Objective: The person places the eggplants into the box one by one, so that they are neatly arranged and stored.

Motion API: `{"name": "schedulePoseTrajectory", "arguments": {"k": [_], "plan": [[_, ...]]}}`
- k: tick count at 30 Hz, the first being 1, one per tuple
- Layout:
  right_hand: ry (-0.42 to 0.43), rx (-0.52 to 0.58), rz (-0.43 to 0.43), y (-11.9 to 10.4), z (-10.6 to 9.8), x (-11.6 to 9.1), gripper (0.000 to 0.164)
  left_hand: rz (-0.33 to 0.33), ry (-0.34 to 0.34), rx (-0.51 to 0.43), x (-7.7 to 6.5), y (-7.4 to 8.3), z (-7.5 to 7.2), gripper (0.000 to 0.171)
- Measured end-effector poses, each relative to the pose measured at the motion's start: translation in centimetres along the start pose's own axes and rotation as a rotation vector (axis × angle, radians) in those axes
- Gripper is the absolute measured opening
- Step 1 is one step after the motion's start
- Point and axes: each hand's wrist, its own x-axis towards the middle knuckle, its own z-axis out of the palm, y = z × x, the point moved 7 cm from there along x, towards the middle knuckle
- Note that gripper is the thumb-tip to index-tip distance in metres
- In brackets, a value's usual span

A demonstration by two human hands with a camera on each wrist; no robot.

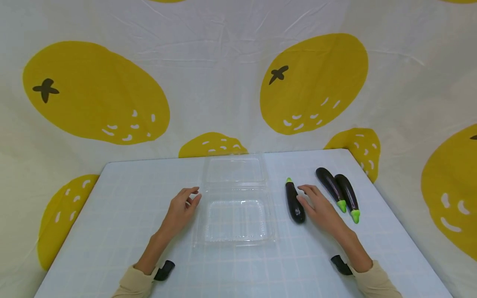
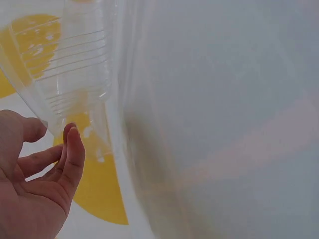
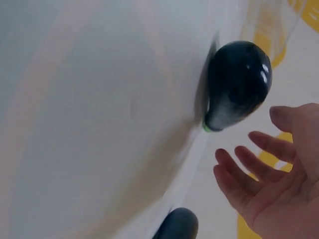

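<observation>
A clear plastic clamshell box [image 1: 236,240] lies opened out on the table, its lid [image 1: 234,170] folded toward the back. Just left of the box my left hand [image 1: 181,210] hovers with relaxed, slightly bent fingers and nothing in them. To the box's right, an eggplant [image 1: 294,203] with a green stem end lies on its side. My right hand [image 1: 318,207] is right beside that eggplant, its fingers loosely spread and holding nothing; the right wrist view shows a gap between the thumb and the eggplant [image 3: 240,82].
Two more eggplants [image 1: 329,186] [image 1: 348,196] lie side by side farther right, stems toward me. A pale checked cloth [image 1: 141,194] covers the table. Behind its back edge hangs a white sheet [image 1: 216,91] printed with large yellow fruits.
</observation>
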Motion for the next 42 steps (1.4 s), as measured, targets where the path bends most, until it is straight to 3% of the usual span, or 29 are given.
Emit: {"name": "schedulePoseTrajectory", "arguments": {"k": [3,7,13,19,26,42], "plan": [[-0.022,0.032,0.042,-0.1,0.2,-0.2,0.047,-0.021,0.002,-0.048,-0.1,0.0,0.1,0.033],[-0.036,0.051,0.088,-0.2,0.5,-0.4,0.052,-0.081,-0.012,-0.178,-0.3,-0.3,0.3,0.032],[-0.028,0.084,0.087,-0.3,1.0,-0.3,0.056,-0.164,-0.041,-0.322,-0.3,-0.7,0.6,0.032],[-0.024,0.121,0.095,-0.4,1.5,0.1,0.058,-0.231,-0.066,-0.384,-0.2,-1.2,0.8,0.033],[-0.030,0.139,0.159,-0.2,1.9,0.4,0.061,-0.283,-0.091,-0.456,-0.3,-1.4,0.8,0.038],[-0.070,0.175,0.288,0.0,1.9,0.4,0.057,-0.313,-0.112,-0.512,-0.4,-1.7,0.9,0.040]]}}
